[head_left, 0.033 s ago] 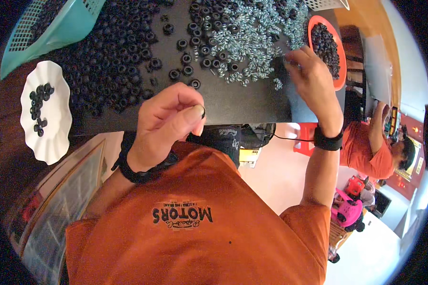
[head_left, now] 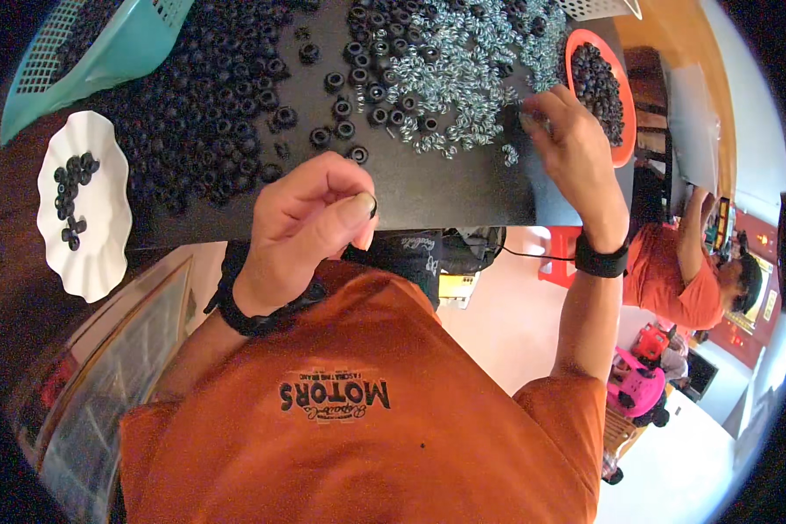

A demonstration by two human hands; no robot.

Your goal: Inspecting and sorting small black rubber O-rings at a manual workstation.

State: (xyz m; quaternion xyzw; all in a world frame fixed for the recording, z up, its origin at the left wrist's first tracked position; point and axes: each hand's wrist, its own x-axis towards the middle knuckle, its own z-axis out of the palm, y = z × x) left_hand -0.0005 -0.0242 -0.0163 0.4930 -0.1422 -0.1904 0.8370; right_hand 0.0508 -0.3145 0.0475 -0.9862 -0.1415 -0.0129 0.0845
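Over the near edge of the dark worktop (head_left: 463, 188), the left hand (head_left: 310, 223) pinches a black piece (head_left: 374, 207), while the right hand (head_left: 575, 144), hold unclear, hovers near silvery coils (head_left: 454, 83).

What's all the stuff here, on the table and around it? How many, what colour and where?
ring-shaped pieces: lots, black, left and middle
small pieces: lots, silvery, upper middle
table: one, dark, beneath the piles
lattice basket: one, teal, upper left
scalloped plate: one, white, left, with black pieces
tray: one, red, upper right, dark bits inside
perforated container: one, white, top right
stool: one, red, right of middle
plastic thing: one, pink, lower right
other person: one, orange shirt, far right
shirt: one, orange, bottom middle
wristbands: two, black, one each side
left hand: one, bare, middle, pinching a dark piece
right hand: one, bare, near tray
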